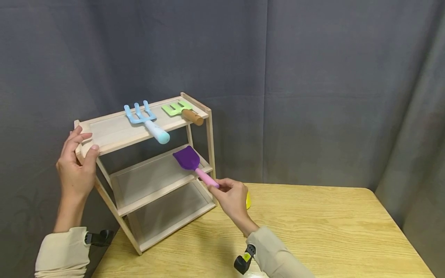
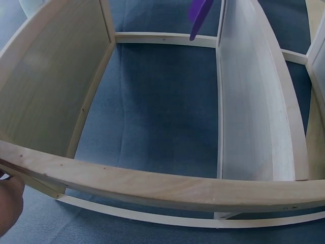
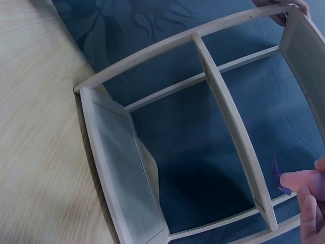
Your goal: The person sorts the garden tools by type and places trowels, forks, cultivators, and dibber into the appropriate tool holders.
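My left hand (image 1: 77, 162) grips the upper left corner of a three-tier wooden shelf (image 1: 158, 193), thumb at the front edge and fingers over the side. In my right hand (image 1: 233, 199) is a toy shovel with a purple blade (image 1: 187, 157), its pink handle (image 3: 304, 182) pinched near the end between thumb and fingers. The blade is over the right part of the middle tier. On the top tier lie a light blue hand fork (image 1: 147, 121), its handle jutting past the front edge, and a green hand fork (image 1: 182, 111) with a brown handle at the right.
The shelf stands on the left part of a wood-grain table (image 1: 313, 227). A yellow object (image 1: 248, 200) shows partly behind my right hand, its kind hidden. Behind the table hangs a grey curtain (image 1: 313, 96). Both wrists wear black straps.
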A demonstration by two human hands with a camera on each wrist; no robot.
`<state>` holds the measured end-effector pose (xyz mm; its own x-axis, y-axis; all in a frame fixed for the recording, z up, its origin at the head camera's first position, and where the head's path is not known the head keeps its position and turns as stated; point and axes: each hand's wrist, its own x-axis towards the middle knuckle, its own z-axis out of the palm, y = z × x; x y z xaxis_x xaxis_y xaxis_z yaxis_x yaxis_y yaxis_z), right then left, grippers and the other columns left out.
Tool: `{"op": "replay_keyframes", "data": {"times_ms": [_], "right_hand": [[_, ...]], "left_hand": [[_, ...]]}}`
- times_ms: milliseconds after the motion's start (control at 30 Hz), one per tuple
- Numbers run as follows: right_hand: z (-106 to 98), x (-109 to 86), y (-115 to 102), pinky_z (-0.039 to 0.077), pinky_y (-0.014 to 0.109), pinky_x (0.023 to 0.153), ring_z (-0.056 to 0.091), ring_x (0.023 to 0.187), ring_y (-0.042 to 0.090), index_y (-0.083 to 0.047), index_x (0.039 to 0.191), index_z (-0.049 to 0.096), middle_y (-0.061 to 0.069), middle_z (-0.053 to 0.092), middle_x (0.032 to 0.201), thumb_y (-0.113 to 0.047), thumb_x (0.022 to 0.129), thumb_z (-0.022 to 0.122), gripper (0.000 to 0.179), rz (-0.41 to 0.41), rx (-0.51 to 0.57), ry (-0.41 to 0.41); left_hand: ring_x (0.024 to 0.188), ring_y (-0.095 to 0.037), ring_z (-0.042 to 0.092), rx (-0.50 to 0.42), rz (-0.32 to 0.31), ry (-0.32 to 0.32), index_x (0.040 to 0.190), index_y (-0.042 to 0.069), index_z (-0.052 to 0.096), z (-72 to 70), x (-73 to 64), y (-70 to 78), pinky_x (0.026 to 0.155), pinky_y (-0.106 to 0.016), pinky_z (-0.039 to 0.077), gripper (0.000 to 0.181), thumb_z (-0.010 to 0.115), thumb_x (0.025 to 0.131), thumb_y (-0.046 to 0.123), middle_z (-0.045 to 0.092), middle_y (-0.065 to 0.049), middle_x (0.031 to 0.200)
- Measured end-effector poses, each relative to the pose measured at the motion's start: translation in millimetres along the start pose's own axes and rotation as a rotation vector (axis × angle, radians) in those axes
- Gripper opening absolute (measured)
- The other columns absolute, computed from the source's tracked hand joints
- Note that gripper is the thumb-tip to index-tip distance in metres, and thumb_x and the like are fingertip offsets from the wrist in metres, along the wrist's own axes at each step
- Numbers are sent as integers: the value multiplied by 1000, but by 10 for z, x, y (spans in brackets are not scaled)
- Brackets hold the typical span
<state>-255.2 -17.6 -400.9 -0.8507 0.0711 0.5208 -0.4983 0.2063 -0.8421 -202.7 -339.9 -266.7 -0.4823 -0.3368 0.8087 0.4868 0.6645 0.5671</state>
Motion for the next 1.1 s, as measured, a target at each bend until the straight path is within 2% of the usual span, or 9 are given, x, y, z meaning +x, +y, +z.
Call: {"op": "replay_keyframes", "data": {"times_ms": [233, 600, 1100], "right_hand": [[45, 60, 14, 48, 22, 47, 60, 54, 8, -5, 80, 77, -3, 67, 65, -13, 71, 82, 13, -9, -1, 12], [136, 119, 60, 46, 20, 46, 61, 55, 8, -5, 79, 77, -1, 68, 65, -14, 71, 83, 14, 37, -6, 37], [221, 179, 55, 48, 23, 49, 60, 54, 5, -6, 80, 78, -3, 67, 63, -16, 71, 82, 14, 4, -68, 29]], "left_hand": [[137, -17, 35, -7, -15, -4, 117, -7, 62, 11, -1, 1, 111, -25, 23, 34, 59, 87, 8, 50, -10, 142], [137, -18, 35, -4, -15, 0, 116, -8, 62, 10, 3, -19, 111, -26, 23, 33, 59, 86, 7, 50, -11, 141], [136, -17, 37, 3, -13, 6, 115, -7, 63, 3, -3, 13, 110, -24, 24, 33, 59, 86, 8, 51, -11, 140]]}}
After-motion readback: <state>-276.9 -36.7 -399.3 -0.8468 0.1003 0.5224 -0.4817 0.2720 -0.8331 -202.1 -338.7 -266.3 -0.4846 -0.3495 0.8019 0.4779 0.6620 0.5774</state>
